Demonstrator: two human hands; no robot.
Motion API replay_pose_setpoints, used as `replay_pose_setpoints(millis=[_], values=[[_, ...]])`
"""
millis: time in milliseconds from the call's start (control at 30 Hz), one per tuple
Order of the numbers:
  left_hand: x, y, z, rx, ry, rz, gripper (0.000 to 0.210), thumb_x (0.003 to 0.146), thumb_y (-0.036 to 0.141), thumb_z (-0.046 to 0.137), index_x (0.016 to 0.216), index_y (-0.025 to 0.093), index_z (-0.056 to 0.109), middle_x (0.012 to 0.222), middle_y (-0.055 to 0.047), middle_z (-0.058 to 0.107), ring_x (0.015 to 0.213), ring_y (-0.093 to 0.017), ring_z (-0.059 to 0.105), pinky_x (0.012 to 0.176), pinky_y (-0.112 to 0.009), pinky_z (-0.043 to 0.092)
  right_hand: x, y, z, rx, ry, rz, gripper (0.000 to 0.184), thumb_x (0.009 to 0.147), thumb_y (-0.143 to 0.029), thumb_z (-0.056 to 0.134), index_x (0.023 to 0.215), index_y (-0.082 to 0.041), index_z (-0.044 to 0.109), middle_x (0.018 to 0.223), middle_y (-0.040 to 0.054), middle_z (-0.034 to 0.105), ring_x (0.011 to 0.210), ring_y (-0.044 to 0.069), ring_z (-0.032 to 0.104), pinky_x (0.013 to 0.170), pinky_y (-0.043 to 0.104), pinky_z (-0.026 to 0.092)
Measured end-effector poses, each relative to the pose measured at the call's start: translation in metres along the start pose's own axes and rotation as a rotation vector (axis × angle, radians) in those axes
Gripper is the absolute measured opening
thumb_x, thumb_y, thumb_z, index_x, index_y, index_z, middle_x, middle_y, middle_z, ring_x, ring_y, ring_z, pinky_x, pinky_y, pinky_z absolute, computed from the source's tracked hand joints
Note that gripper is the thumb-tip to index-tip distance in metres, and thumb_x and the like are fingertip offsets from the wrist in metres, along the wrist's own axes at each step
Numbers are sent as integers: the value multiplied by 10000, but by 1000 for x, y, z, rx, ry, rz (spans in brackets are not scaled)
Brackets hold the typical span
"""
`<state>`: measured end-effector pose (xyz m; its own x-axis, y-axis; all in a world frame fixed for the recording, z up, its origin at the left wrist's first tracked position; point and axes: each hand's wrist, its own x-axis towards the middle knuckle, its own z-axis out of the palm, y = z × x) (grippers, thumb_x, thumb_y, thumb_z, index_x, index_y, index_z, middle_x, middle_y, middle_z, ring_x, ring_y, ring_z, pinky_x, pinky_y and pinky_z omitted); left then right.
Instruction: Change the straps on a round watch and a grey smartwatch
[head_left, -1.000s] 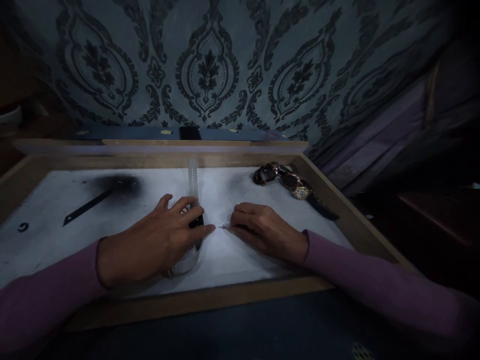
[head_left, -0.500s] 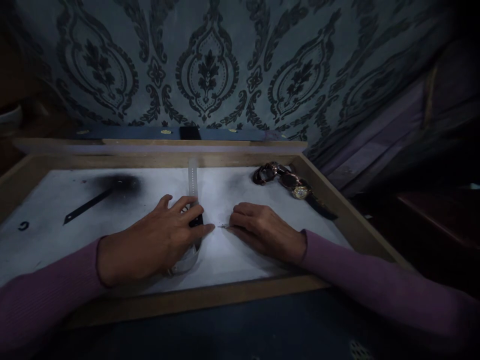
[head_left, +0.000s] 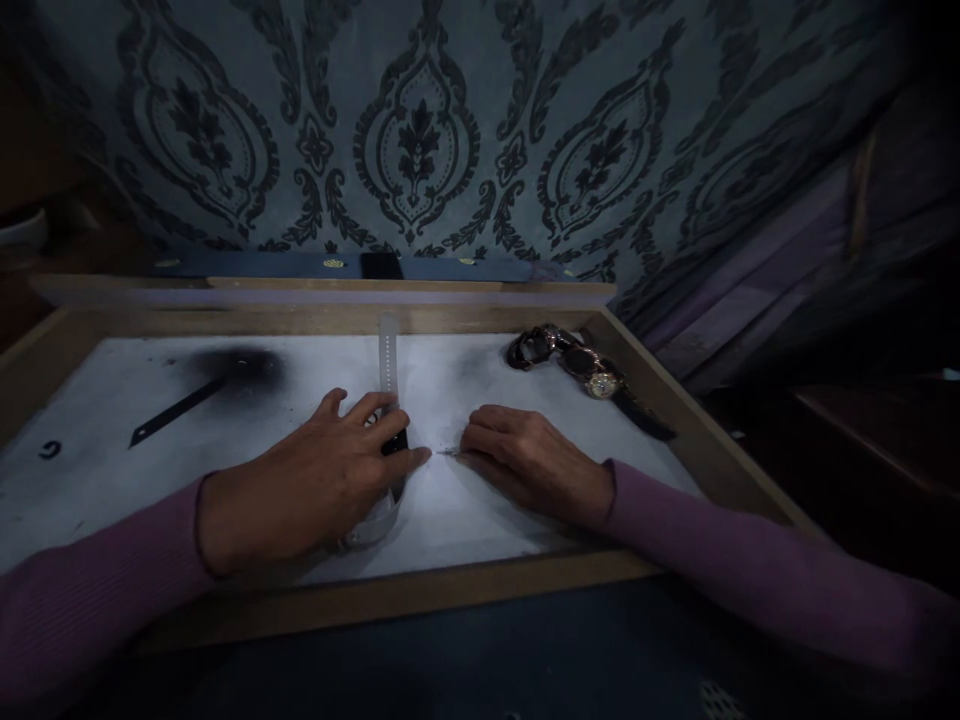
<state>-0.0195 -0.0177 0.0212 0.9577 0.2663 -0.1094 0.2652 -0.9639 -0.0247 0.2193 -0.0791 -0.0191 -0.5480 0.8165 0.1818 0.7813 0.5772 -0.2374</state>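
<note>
A watch with a dark case and a pale perforated strap lies on the white surface inside a shallow wooden-sided tray. My left hand is over it, fingers bent and gripping the case, much of which they hide. The strap's other end curls out below that hand. My right hand is closed, thumb and fingers pinched on a thin, pointed metal piece. Its tip points at my left thumb across a small gap; the rest is hidden in the fingers, so its kind is unclear.
At the tray's back right corner lie several watches with dark straps. On the left are a flat dark strip beside a black smudge and a small dark curved piece. A patterned curtain hangs behind.
Both hands keep their places and grips. The whole view has shifted very slightly; nothing else visibly differs.
</note>
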Motion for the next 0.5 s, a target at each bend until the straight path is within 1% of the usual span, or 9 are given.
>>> replay_pose_setpoints(millis=[167,233,367,500], values=[[0,0,2,10,14,-3,515,876,95,524,1359,261,462,1311,-109,526,1259,-329,412,939,-494,393,0,1,2,-2,4,1,314,1006,-212,386,773,-141,583,740,58,562,676,155,511,621,264,385],[0,0,3,10,13,-4,524,863,96,547,1353,264,468,1313,-108,524,1256,-329,414,944,-494,389,0,1,2,-2,6,-2,304,1003,-207,395,774,-140,583,740,58,564,679,156,513,621,264,382],[-1,-1,4,1,14,1,627,802,135,654,1374,273,439,1328,-107,508,1279,-341,393,959,-490,377,0,0,1,-6,1,0,291,997,-198,412,763,-145,578,743,57,563,674,156,509,614,263,374],[-2,-1,5,-2,19,-5,569,843,116,597,1365,284,446,1313,-95,518,1278,-322,401,964,-472,374,1,-2,0,-12,-2,4,286,993,-196,413,762,-148,574,739,55,559,672,160,506,616,266,374]])
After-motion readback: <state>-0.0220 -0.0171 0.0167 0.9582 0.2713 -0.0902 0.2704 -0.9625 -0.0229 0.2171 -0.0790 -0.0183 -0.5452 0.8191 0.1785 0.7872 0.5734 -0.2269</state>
